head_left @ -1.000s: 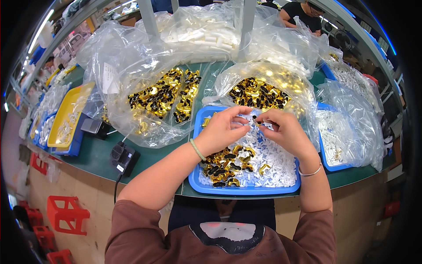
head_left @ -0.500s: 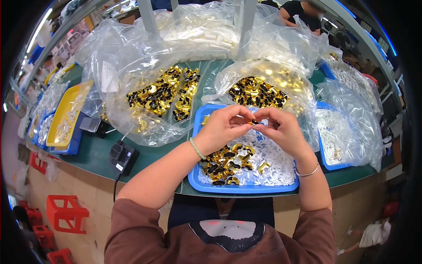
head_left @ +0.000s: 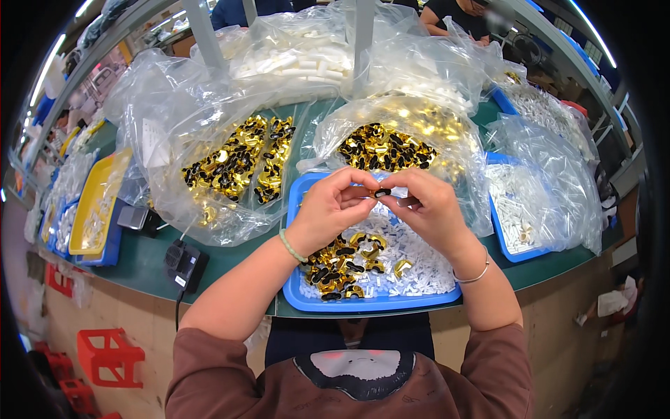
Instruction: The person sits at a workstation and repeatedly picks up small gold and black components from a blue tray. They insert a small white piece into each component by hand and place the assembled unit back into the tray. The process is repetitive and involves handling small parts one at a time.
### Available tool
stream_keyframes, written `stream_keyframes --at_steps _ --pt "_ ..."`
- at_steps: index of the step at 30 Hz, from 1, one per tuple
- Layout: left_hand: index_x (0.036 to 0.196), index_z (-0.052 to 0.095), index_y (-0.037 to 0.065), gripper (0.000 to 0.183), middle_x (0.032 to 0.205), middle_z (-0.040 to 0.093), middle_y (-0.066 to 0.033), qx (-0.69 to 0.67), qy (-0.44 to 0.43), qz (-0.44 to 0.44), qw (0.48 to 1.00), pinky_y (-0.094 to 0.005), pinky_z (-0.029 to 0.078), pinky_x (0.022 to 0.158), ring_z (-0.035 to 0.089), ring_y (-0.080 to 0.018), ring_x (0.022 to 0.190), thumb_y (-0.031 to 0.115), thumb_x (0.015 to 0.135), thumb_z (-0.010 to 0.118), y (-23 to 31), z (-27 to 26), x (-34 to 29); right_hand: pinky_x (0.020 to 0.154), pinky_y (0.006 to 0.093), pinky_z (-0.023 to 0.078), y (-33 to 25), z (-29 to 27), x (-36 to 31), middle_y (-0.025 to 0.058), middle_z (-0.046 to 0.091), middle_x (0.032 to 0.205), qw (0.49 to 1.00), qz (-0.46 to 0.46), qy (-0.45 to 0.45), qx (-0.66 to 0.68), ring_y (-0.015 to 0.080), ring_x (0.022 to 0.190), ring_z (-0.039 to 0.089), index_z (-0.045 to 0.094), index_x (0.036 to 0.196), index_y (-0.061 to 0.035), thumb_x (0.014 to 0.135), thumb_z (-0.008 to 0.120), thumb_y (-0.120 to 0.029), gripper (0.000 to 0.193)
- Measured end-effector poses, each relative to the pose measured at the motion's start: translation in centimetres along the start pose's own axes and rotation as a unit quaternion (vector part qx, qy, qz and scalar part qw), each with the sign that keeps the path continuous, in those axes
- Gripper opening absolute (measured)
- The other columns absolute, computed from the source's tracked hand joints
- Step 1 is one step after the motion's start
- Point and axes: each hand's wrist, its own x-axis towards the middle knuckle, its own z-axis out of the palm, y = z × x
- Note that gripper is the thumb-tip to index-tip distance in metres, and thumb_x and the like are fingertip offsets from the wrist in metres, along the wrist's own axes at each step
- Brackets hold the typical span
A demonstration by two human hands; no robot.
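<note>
Above a blue tray [head_left: 377, 305], my two hands meet fingertip to fingertip. Between them is a small gold-and-black part [head_left: 382, 192], its black oval side partly showing. My left hand [head_left: 335, 209] pinches its left end, and my right hand [head_left: 423, 206] grips the right end with thumb and forefinger. Whether a second tiny piece is in the fingers is hidden. Below, the tray holds a layer of small white plastic pieces [head_left: 426, 272]. A heap of gold-and-black parts [head_left: 331, 269] lies on its left side, near my left wrist.
Clear plastic bags of gold-and-black parts [head_left: 230, 164] [head_left: 387, 146] lie behind the tray. Farther back is a bag of white tubes [head_left: 300, 66]. A blue tray [head_left: 522, 257] stands right, a yellow tray [head_left: 84, 246] left. A black device [head_left: 185, 265] with a cable sits near the table edge.
The view has shifted slightly, so the table's contents appear farther left. Both hands still hold the gold-and-black part, which now shows more of its black side.
</note>
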Motion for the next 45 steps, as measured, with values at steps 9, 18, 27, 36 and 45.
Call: stream_keyframes --at_steps 9,18,27,36,45 --pt "0.103 0.06 -0.001 0.019 0.108 0.057 -0.0078 0.086 0.011 0.07 0.994 -0.0284 0.052 0.091 0.062 -0.0148 0.102 -0.004 0.084 0.062 0.3 0.4 0.1 0.061 0.0306 0.053 0.2 0.8 -0.4 0.0077 0.067 0.09 0.999 -0.024 0.036 -0.031 0.0231 0.075 0.066 0.064 0.088 -0.0055 0.074 0.071 0.001 0.017" --pt "0.107 0.057 -0.001 0.021 0.115 0.057 -0.0098 0.081 -0.009 0.029 0.996 -0.0305 0.052 0.093 0.062 -0.0158 0.103 -0.005 0.086 0.06 0.6 0.2 0.0 0.051 0.0205 0.036 -0.1 0.0 -0.3 -0.0006 0.057 0.075 0.974 0.158 0.022 0.16 0.004 0.058 0.045 0.056 0.085 -0.0038 0.079 0.066 -0.001 0.012" --pt "0.116 0.057 -0.001 0.027 0.115 0.062 -0.0097 -0.072 0.029 -0.097 0.992 -0.0285 0.051 0.091 0.062 -0.0154 0.104 0.003 0.089 0.063 0.7 -0.6 0.7 0.05 0.0213 0.033 0.8 0.6 -0.1 -0.0007 0.057 0.076 0.984 0.093 0.033 0.148 0.0047 0.054 0.041 0.07 0.092 -0.0037 0.082 0.068 0.0 0.011" --pt "0.116 0.058 -0.001 0.028 0.118 0.061 -0.0103 -0.086 0.005 -0.095 0.992 -0.0293 0.05 0.094 0.061 -0.0147 0.106 0.005 0.089 0.064 0.7 -0.5 0.4 0.057 0.0214 0.047 -0.4 0.4 0.0 0.0057 0.064 0.085 0.982 0.137 0.024 0.125 0.007 0.07 0.058 0.061 0.102 -0.0019 0.081 0.067 0.003 0.022" --pt "0.126 0.051 0.0 0.039 0.124 0.058 -0.01 -0.104 -0.011 -0.118 0.987 -0.0283 0.049 0.096 0.059 -0.0137 0.108 0.003 0.089 0.064 0.6 -0.5 0.7 0.072 0.0286 0.058 -0.4 0.9 0.0 0.0093 0.065 0.089 0.992 0.098 0.049 0.064 0.0171 0.081 0.067 0.056 0.1 -0.0012 0.081 0.066 0.002 0.022"
